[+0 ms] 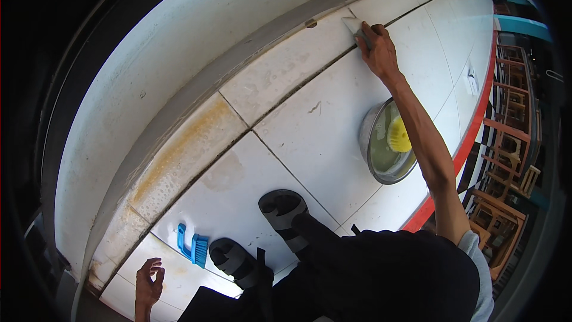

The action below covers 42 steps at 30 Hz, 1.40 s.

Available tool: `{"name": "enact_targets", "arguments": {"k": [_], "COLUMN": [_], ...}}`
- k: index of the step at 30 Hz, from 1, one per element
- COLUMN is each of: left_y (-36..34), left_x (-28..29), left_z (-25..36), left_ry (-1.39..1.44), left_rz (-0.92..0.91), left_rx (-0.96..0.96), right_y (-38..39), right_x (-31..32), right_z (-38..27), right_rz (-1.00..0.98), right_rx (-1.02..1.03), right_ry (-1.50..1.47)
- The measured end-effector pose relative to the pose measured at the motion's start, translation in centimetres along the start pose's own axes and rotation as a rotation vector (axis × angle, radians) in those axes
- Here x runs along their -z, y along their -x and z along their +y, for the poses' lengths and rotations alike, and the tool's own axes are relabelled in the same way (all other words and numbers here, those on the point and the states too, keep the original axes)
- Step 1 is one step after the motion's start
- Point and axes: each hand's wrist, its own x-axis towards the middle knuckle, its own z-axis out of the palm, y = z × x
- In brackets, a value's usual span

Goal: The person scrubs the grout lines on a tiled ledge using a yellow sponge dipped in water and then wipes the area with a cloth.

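My right hand [379, 53] reaches far forward, its fingers closed round the grey handle of a scraper [351, 25]. The scraper's pale, triangular blade rests on or just over a white floor tile, near the dark joint by the wall. At the lower left, my left hand [149, 283] hangs with loosely bent fingers, thumb apart, and holds nothing. Closest to it is a blue scrubbing brush [193, 249] with a handle, lying on the tiles beside my shoe. Under my right forearm stands a metal basin [364, 137] of cloudy water, with a round yellow scrubber [398, 135] in it.
A low white wall [137, 83] curves along the left. Brownish-yellow stains and suds mark the edge tile [179, 155] beside it. My dark sandals [282, 206] stand mid-floor. A red edge [476, 137] bounds the tiles at right; beyond it are wooden chairs [500, 220].
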Motion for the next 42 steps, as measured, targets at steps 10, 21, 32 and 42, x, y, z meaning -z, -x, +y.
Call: {"name": "enact_targets", "arguments": {"k": [10,21,32,42], "left_y": [-0.9,-1.4,-0.3,-0.8], "left_x": [0.2,-0.2,-0.4,-0.5], "left_z": [-5.2,-3.6,-3.8,-3.7], "left_ry": [-0.018,0.091,0.136,0.128], "left_rz": [0.042,0.029,0.055,0.045], "left_rx": [0.055,0.012,0.053,0.043], "right_y": [1.1,-0.2,0.1,0.5], "right_x": [0.5,0.1,0.2,0.6], "right_z": [-1.0,-0.7,-0.9,0.0], "right_rz": [-0.102,0.001,-0.108,-0.051], "right_rx": [0.003,-0.116,-0.128,-0.053], "right_ry": [-0.118,-0.082,-0.169,-0.052]}}
